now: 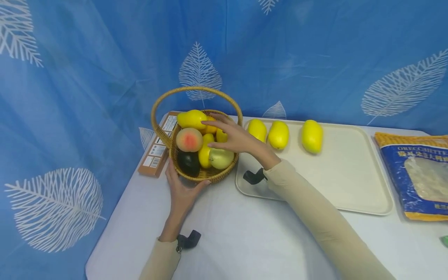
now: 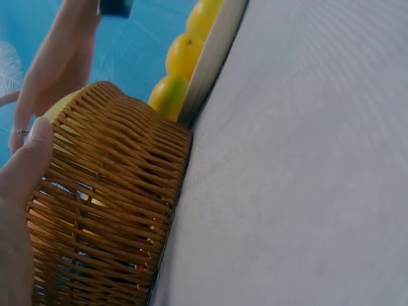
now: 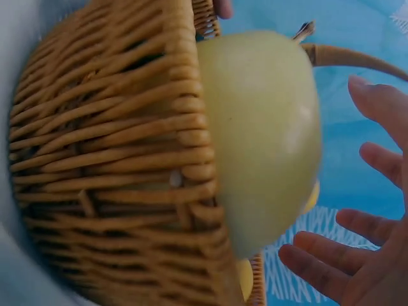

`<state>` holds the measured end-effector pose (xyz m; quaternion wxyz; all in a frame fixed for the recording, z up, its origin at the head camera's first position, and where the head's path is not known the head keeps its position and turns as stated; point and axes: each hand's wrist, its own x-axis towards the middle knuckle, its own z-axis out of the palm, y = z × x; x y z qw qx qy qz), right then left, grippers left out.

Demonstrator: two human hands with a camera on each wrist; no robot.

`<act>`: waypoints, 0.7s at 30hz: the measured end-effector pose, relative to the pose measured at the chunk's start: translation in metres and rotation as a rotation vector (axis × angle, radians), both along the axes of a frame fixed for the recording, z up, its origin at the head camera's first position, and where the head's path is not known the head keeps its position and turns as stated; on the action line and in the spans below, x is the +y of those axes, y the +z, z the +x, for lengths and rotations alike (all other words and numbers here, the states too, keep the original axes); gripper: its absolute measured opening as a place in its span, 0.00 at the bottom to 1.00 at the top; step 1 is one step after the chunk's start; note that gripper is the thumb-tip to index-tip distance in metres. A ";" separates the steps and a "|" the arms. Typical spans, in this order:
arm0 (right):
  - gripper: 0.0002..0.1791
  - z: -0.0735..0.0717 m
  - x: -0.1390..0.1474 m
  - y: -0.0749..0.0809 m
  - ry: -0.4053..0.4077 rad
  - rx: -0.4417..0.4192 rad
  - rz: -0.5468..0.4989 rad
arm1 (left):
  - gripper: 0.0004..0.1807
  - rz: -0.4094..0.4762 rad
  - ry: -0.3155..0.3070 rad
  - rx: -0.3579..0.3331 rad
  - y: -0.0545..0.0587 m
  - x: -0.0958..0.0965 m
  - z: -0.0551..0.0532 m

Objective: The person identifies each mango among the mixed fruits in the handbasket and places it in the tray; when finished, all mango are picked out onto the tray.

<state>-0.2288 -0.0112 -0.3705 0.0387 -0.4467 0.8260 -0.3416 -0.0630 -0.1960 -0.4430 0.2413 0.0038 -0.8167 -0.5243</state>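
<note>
A wicker basket [image 1: 218, 179] with a tall arched handle stands on the left side of the table. In it lie a yellow fruit [image 1: 192, 118], a peach [image 1: 189, 140], a dark green avocado [image 1: 188, 162], a pale green fruit with a stem [image 3: 268, 127], an orange fruit partly covered by fingers, and other yellow fruit. My left hand [image 1: 182, 194] holds the basket's near side, its thumb [image 2: 39, 137] against the wicker near the rim. Above the fruit hovers my right hand [image 1: 232, 136], fingers spread and apart from the pale green fruit in the right wrist view.
Three yellow mango-like fruits [image 1: 279, 135] lie along the back of a cream tray [image 1: 350, 179], right of the basket. A blue and yellow pasta bag [image 1: 395, 167] lies beyond it. Left of the basket is a brown box [image 1: 154, 157]. A leaf-patterned blue curtain [image 1: 297, 58] hangs behind.
</note>
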 end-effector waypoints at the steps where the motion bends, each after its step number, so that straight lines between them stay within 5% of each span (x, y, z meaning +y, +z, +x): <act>1: 0.37 -0.003 -0.004 -0.001 0.007 -0.004 0.006 | 0.69 -0.004 0.007 0.000 -0.004 -0.002 -0.001; 6: 0.37 -0.012 -0.018 -0.002 -0.002 -0.030 0.046 | 0.72 -0.017 0.023 -0.022 -0.027 -0.013 -0.008; 11: 0.36 -0.020 -0.026 0.001 -0.012 -0.078 0.080 | 0.72 -0.028 0.027 -0.023 -0.031 -0.015 -0.010; 21: 0.37 -0.032 -0.039 -0.002 -0.020 -0.128 0.143 | 0.69 -0.001 -0.003 -0.013 0.002 -0.002 0.001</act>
